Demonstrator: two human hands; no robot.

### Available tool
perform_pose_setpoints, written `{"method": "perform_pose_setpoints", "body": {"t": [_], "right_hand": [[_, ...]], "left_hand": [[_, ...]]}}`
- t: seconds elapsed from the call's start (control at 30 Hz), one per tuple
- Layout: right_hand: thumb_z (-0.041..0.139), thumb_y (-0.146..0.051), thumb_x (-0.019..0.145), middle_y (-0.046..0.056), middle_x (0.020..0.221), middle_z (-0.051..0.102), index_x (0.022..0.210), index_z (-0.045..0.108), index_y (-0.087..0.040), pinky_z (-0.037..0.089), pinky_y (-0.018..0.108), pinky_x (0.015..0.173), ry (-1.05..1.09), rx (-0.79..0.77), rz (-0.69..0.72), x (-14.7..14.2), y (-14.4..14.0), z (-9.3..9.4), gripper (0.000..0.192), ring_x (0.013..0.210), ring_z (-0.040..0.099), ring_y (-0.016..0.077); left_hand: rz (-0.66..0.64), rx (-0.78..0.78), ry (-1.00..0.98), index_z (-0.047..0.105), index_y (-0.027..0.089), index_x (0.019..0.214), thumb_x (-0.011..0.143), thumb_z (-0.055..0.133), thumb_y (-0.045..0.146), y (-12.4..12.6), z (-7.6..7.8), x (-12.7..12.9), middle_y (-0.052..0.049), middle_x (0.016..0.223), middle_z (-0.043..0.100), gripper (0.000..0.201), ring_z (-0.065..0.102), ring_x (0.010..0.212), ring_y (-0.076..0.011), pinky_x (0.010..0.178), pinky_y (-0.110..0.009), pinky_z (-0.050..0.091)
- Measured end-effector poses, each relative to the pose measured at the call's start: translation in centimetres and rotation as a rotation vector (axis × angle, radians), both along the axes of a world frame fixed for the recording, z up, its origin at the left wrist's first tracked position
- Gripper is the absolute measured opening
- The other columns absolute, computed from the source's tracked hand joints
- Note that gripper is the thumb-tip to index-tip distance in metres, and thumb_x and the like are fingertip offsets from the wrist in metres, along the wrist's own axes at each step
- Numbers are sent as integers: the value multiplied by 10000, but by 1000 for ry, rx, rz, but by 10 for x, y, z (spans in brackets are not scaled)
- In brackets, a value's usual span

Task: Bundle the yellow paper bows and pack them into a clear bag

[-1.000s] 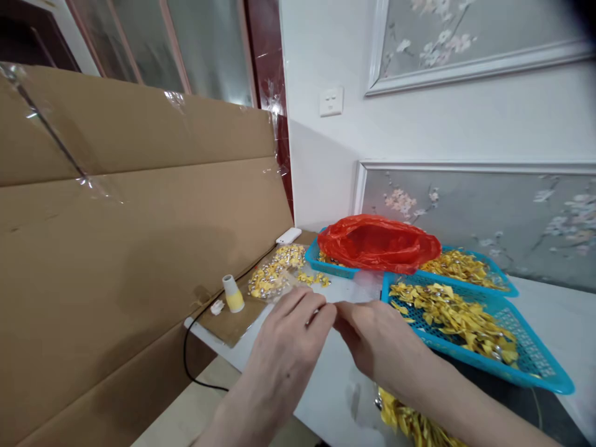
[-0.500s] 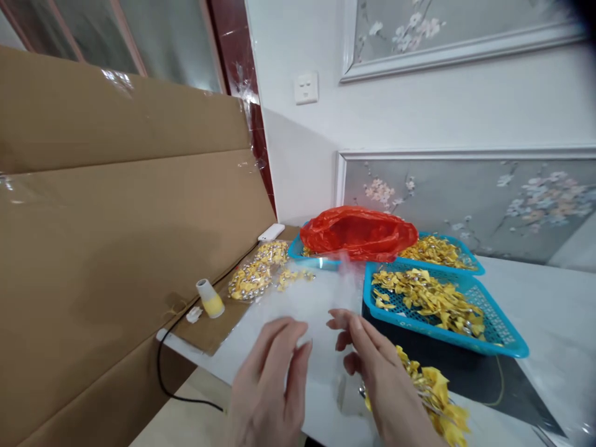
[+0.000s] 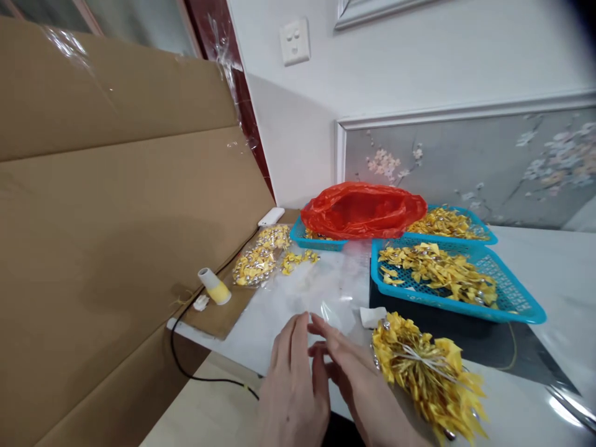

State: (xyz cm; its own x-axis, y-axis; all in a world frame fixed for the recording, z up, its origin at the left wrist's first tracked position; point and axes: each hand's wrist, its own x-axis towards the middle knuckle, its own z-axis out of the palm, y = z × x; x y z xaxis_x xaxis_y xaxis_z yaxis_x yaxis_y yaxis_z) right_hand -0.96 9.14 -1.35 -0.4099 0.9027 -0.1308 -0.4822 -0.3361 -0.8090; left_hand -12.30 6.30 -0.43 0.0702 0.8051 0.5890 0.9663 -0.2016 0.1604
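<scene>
Two bare hands meet low in the scene, at the near edge of a pale tabletop (image 3: 549, 261). The left hand (image 3: 293, 385) lies palm down with its fingers stretched forward and close together. The right hand (image 3: 358, 385) crosses in from the right, its fingertips touching those of the left. Between the fingertips sits a thin clear plastic sheet (image 3: 333, 310), which lies flat on the tabletop; whether either hand's grip has closed on it I cannot tell, as the film is nearly invisible there.

Just right of the right hand rests a bundle of yellow folded paper pieces (image 3: 426, 369), tied with a pale string, touching the tabletop and near the wrist. A small white scrap (image 3: 372, 316) lies just behind the bundle. Beyond that stands a blue mesh basket (image 3: 521, 307) holding loose yellow pieces, raised on a dark block. Farther back, two more blue baskets sit side by side; a red plastic bag (image 3: 363, 211) covers the left one, and the right one (image 3: 484, 231) is heaped with yellow pieces.

To the left, a clear bag of yellow pieces (image 3: 258, 257) lies by a small yellow and white spool (image 3: 213, 287). A large cardboard sheet (image 3: 116, 217) leans along the left side, with a black cable (image 3: 186, 366) hanging below the tabletop edge.
</scene>
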Motion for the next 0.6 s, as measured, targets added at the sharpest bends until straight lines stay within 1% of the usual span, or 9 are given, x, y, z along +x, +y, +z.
{"method": "perform_pose_setpoints", "body": {"t": [0.07,0.13,0.27,0.37,0.47,0.5,0.53,0.57,0.6], "right_hand": [[637,-584,785,83,1214,618,1170,675,-243,496,326,810,-70,21,-39,-1,0,1,515,967,591,211],[647,-618,751,103,1058,669,1132,695,-191,509,304,693,-102,31,-62,-3,1,3,575,849,610,200],[665,-613,729,80,824,677,1082,688,-129,468,250,536,-25,-67,-59,-5,2,4,600,691,617,172],[616,-603,767,62,775,667,1119,644,-136,450,224,496,0,-161,-1,-3,-2,-1,586,645,620,156],[519,-625,805,60,759,663,1089,648,-147,431,215,455,-137,-159,126,10,-12,-8,571,560,602,137],[509,-604,817,56,732,663,1045,666,-152,420,217,439,-227,-92,163,19,-16,-10,530,519,588,134],[516,-559,829,51,706,662,1004,681,-161,420,228,439,-339,23,173,30,-20,-11,465,495,578,136],[516,-490,852,49,698,665,978,691,-176,426,241,451,-470,174,156,44,-23,-12,381,498,582,145],[522,-407,861,41,683,666,997,690,-198,463,274,518,-645,407,87,59,-25,-13,300,551,605,169]], "left_hand": [[22,36,34,407,103,1293,888,440,124,4,2,-1,-194,1181,595,407,595,1077,-284,811,-406,573],[41,36,49,459,103,1246,891,436,127,8,6,-4,-184,1138,604,357,606,1036,-283,791,-407,569],[77,54,104,538,131,1126,876,465,121,19,17,-9,-142,1022,634,260,631,928,-284,737,-419,556],[41,-113,223,574,167,1027,849,460,46,24,16,-8,-98,925,650,244,647,830,-259,647,-376,551],[-5,-260,303,595,188,956,785,459,-38,26,4,-2,-69,873,643,314,645,764,-242,584,-343,540],[-14,-274,308,599,186,956,767,456,-60,27,-1,0,-68,872,642,342,644,758,-239,583,-341,540],[-21,-276,309,603,181,964,756,451,-75,28,-6,2,-69,874,641,364,643,758,-239,591,-342,541],[-26,-276,311,605,174,980,752,442,-86,30,-10,4,-75,884,641,382,641,768,-240,611,-348,544],[-31,-274,313,606,166,1003,755,434,-89,32,-14,5,-84,902,641,395,639,788,-244,637,-358,546]]}}
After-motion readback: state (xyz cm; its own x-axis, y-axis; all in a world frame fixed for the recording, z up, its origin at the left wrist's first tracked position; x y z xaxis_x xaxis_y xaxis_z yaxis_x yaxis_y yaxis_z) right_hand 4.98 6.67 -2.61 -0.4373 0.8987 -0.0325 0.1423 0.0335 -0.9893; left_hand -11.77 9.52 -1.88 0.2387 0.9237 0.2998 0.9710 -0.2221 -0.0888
